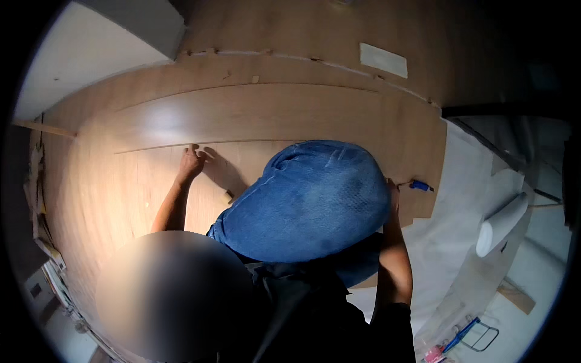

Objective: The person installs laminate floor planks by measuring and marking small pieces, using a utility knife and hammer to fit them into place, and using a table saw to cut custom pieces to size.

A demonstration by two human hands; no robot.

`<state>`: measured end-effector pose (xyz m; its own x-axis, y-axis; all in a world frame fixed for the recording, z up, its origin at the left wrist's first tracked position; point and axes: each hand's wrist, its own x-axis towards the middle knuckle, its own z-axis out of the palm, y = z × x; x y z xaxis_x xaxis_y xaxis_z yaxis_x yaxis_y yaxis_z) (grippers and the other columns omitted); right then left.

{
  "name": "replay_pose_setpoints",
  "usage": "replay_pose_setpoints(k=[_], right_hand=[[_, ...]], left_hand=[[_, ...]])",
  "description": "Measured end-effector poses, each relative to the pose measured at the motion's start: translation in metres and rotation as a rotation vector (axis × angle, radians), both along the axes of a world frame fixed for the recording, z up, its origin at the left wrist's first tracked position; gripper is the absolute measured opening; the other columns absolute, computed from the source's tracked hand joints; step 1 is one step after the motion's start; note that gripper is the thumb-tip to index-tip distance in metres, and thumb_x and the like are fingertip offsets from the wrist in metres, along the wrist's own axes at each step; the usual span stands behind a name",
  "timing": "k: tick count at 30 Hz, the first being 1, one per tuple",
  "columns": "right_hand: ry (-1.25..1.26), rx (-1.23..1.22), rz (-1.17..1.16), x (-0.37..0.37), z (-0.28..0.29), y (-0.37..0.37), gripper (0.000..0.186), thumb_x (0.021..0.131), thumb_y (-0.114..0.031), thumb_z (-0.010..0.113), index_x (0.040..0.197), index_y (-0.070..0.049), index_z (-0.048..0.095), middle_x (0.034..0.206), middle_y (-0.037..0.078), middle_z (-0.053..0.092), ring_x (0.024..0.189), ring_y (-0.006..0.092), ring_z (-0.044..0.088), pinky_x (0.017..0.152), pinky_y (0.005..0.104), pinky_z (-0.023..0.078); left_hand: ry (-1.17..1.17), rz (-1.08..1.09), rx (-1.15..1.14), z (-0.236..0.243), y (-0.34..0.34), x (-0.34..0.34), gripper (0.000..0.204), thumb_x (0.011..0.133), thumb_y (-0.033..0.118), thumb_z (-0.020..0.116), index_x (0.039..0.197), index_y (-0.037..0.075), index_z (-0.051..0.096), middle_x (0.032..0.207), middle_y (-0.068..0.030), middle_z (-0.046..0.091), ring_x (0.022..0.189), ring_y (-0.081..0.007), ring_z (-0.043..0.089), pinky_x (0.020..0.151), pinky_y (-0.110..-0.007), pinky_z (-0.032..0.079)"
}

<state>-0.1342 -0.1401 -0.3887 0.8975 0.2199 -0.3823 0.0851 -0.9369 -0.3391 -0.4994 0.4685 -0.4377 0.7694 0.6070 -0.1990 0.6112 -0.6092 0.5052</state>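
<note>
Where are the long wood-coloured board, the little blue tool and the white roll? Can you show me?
Long board [254, 115]: head view, on the middle of its flat top.
Little blue tool [420, 185]: head view, on its blue body.
White roll [502, 224]: head view, on its rounded side.

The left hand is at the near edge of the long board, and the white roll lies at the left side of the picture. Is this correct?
Not quite: in the head view, the white roll lies at the right side. The left hand is at the near edge of the long board.
</note>
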Motion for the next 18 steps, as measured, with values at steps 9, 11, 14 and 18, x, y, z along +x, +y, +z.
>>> replay_pose_setpoints(k=[9,11,14,18], right_hand=[[-0.167,0.263,-0.289,0.103,-0.036,0.052,0.049,0.104,-0.041,0.044,0.12,0.001,0.062,0.118,0.024,0.065,0.11,0.0409,0.06,0.095,0.0417,0.046],[-0.08,0.296,-0.233,0.111,-0.049,0.067,0.047,0.104,-0.039,0.046,0.125,0.001,0.06,0.116,0.021,0.067,0.11,0.0348,0.06,0.097,0.0418,0.045],[-0.18,0.351,-0.226,0.138,-0.097,0.075,0.046,0.105,-0.041,0.045,0.121,-0.001,0.061,0.105,0.014,0.068,0.097,0.0286,0.063,0.086,0.0406,0.048],[0.422,0.578,-0.548,0.159,-0.09,0.072,0.036,0.102,-0.045,0.05,0.097,-0.011,0.061,0.073,-0.002,0.052,0.058,0.0125,0.048,0.051,0.03,0.039]], left_hand=[[-0.281,1.261,-0.971,-0.038,0.057,0.007,0.026,0.095,0.023,0.061,0.106,0.001,0.054,0.084,-0.0096,0.055,0.071,-0.0237,0.059,0.067,-0.035,0.055],[-0.323,1.395,-0.972,-0.022,0.038,0.017,0.036,0.095,0.024,0.062,0.117,0.0,0.048,0.094,-0.0119,0.055,0.081,-0.0259,0.059,0.078,-0.039,0.058],[-0.447,1.38,-1.131,-0.027,0.052,0.013,0.055,0.094,0.026,0.063,0.136,0.0,0.039,0.1,-0.0136,0.054,0.092,-0.0288,0.06,0.088,-0.044,0.058],[-0.553,1.283,-1.096,-0.032,0.045,0.029,0.052,0.098,0.032,0.06,0.135,0.003,0.04,0.099,-0.012,0.055,0.092,-0.028,0.061,0.079,-0.034,0.053]])
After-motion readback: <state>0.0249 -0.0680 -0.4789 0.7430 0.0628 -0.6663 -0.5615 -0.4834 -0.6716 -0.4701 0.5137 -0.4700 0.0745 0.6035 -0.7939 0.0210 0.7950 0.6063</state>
